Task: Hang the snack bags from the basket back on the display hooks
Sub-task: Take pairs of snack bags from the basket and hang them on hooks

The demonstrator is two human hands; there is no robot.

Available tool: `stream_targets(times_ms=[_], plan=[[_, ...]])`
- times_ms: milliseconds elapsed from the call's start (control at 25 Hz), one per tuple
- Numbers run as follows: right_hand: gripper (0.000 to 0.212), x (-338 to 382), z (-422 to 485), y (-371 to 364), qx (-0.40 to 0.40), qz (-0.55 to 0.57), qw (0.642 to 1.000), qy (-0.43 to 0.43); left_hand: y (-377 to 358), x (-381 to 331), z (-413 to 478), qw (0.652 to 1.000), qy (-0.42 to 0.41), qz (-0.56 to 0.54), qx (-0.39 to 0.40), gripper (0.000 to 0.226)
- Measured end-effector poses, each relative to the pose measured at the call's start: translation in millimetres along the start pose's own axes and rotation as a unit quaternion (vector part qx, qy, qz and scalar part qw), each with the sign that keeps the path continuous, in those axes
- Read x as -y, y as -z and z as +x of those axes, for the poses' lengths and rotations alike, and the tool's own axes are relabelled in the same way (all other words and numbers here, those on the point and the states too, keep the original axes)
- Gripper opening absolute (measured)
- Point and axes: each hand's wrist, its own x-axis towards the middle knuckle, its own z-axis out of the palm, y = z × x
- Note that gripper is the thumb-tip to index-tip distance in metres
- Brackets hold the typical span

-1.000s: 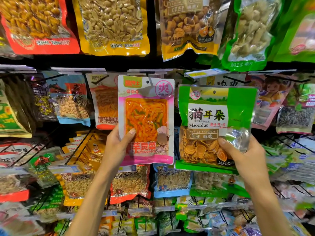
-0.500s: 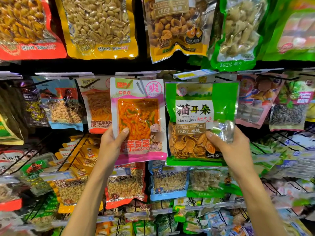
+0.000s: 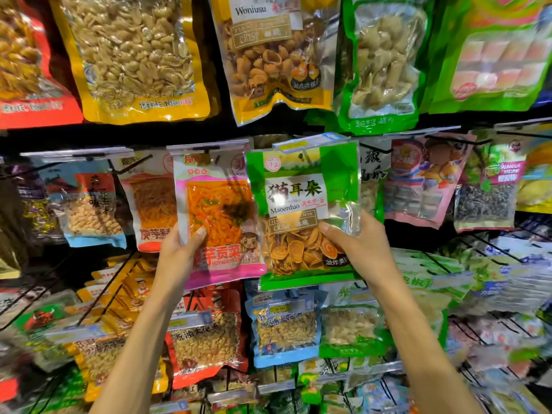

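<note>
Pink-bordered plastic pouch of orange shredded snack [image 3: 219,219], printed "MOYUGONGCAI" near its foot, sits in the left hand [image 3: 179,255]: the thumb presses its front, the other fingers curl behind its left edge. Its top lies just under a clear price-tag strip [image 3: 209,146] on a display hook. Overlapping its right side, a green plastic bag of spiral crisps [image 3: 304,210] reads "Maoerduo" and "CRISP"; the right hand [image 3: 363,248] grips its lower right corner, thumb in front. Above hangs a yellow bag lettered "Woniusu" [image 3: 274,55]. Packed rows of hanging snack packets fill the shop's wire display wall.
</note>
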Motion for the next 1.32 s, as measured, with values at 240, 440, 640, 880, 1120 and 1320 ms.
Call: stream_targets(times_ms=[240,440,640,880,1120,1320], plan=[[0.03,-10.0,10.7,-0.7,0.013,0.0,1.0,-0.004,-3.9,7.7,7.4,1.0,-0.003,0.014,-0.012,0.016],[0.021,-18.9,36.1,-11.6,0.017,-0.01,1.0,-0.006,-7.4,15.7,22.4,0.999,0.008,0.037,-0.029,0.02],[0.01,-32.9,74.3,-26.3,0.011,-0.044,0.999,-0.014,-12.2,22.8,44.2,0.998,0.022,0.044,-0.036,0.013],[0.023,-59.1,110.9,-39.0,0.0,-0.027,0.998,-0.051,-13.4,35.5,65.9,0.993,0.036,0.09,-0.071,0.065],[0.036,-70.3,133.3,-42.1,0.019,-0.061,0.994,-0.09,-23.8,38.2,72.6,0.986,0.06,0.123,-0.09,0.067],[0.061,-83.0,143.7,-39.5,0.062,-0.182,0.978,-0.081,-40.2,38.4,80.1,0.98,0.078,0.153,-0.099,0.061]])
